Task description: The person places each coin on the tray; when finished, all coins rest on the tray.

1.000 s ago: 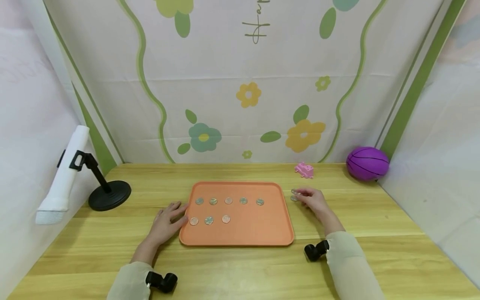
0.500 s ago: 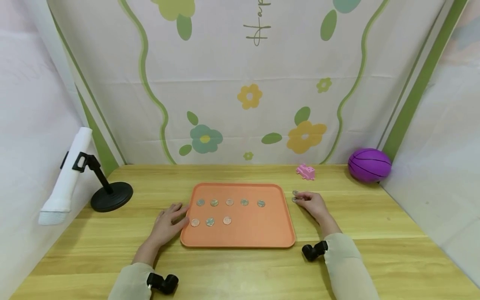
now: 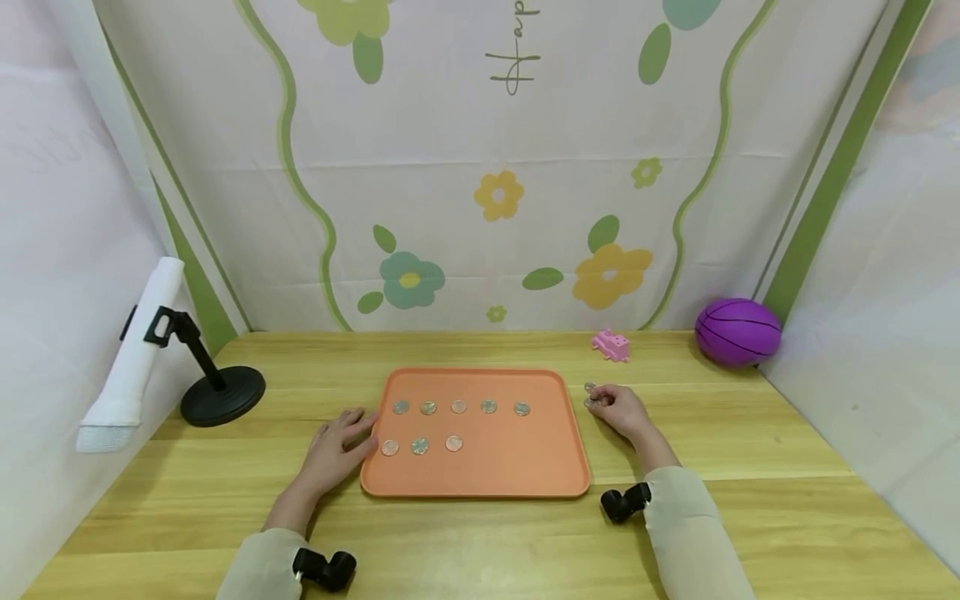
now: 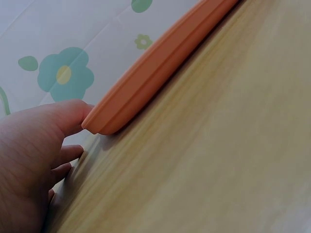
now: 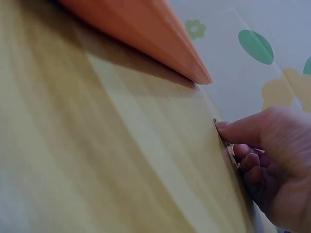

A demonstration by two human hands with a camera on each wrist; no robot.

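Note:
An orange tray [image 3: 517, 475] lies on the table with several coins in two rows, including a coin [image 3: 453, 443] at the end of the shorter front row. My left hand [image 3: 330, 458] rests at the tray's left edge, fingers extended. In the left wrist view, the thumb of that left hand [image 4: 29, 145] touches the rim. Right of the tray, my right hand [image 3: 624, 412] has its fingertips at a small silvery coin [image 3: 589, 402], partly covered. Another coin [image 3: 590, 387] lies just behind it. In the right wrist view, the right hand [image 5: 282, 160] has thumb and curled fingers on a coin's edge.
A pink toy [image 3: 612, 345] sits near the table's back edge. A purple ball [image 3: 738, 332] stands in the back right corner. On the left, a white microphone [image 3: 135, 350] leans in a black stand [image 3: 222, 395]. Printed cloth [image 3: 450, 125] walls surround the table.
My right hand stays by the coins on the table; its fingers have drawn in slightly at the nearer one. The left hand keeps its place at the tray. The head view has shifted slightly.

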